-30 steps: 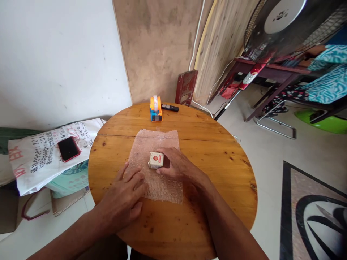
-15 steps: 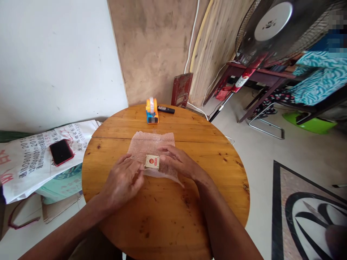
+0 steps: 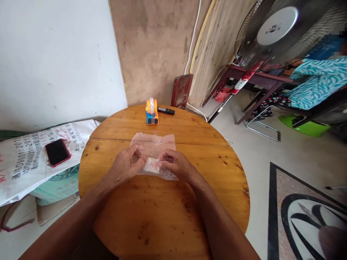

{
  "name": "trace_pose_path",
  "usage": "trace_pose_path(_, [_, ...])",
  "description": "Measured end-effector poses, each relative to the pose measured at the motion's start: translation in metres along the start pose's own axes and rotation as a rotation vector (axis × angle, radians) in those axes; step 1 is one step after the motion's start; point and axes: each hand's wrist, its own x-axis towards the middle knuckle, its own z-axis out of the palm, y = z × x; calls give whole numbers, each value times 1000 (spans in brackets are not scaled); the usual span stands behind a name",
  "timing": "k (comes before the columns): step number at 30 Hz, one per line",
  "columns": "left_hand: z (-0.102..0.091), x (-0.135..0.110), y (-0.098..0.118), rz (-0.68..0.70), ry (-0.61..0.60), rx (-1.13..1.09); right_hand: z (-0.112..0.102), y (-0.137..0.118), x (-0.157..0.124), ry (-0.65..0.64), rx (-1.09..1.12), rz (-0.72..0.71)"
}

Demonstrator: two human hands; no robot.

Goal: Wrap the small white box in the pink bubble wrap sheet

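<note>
Pinkish, see-through bubble wrap (image 3: 155, 144), spread on a round wooden desk (image 3: 162, 213), its near part folded up over a small pale box (image 3: 151, 167), with a hint of red blurred behind the film. Box within the near part of the bubble wrap, its printing too veiled to read.

Left hand (image 3: 128, 161) at the left of the bubble wrap, thumb and fingertips drawn narrowly together on the folded film, just beside the box. Right hand (image 3: 177, 165) at the right of the bubble wrap, curled, thumb and fingers closed narrowly on the same fold, by the right end of the box.

Beyond the bubble wrap, near the far edge of the desk, an upright orange and blue tape dispenser (image 3: 152, 112); also beyond the bubble wrap, a little farther right, a slim black remote-like device (image 3: 166, 111) lying flat. Past the desk, farther beyond the bubble wrap, a worn dark red chair back (image 3: 181, 90).

Well left of the bubble wrap, off the desk, a dark-screened phone (image 3: 57, 152) with a red edge, lying on a white printed sack (image 3: 24, 160). Well right of the bubble wrap and farther back, a large standing fan (image 3: 273, 29), and behind it part of a person (image 3: 316, 85) in teal and white patterned clothing.
</note>
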Motion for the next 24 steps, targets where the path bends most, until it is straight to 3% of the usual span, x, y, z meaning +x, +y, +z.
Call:
trace_pose_path(4, [1, -4, -3, -8, -46, 17, -4, -6, -3, 52, 22, -36])
trace_pose_path(7, [1, -2, -6, 137, -9, 85, -11, -11, -3, 133, -7, -62])
trace_pose_path(11, [-4, -3, -8, 381, -34, 136, -20, -7, -1, 217, 77, 34])
trace_pose_path(15, [-13, -8, -4, 561, -169, 182, -21, -2, -1, 106, 16, 4])
trace_pose_path(20, [-17, -14, 3, 586, -192, 166, -9, -8, -7, -105, -273, -163])
trace_pose_path(24, [-16, -16, 7, 579, -193, 132, 4, -9, -7, -68, -474, -245])
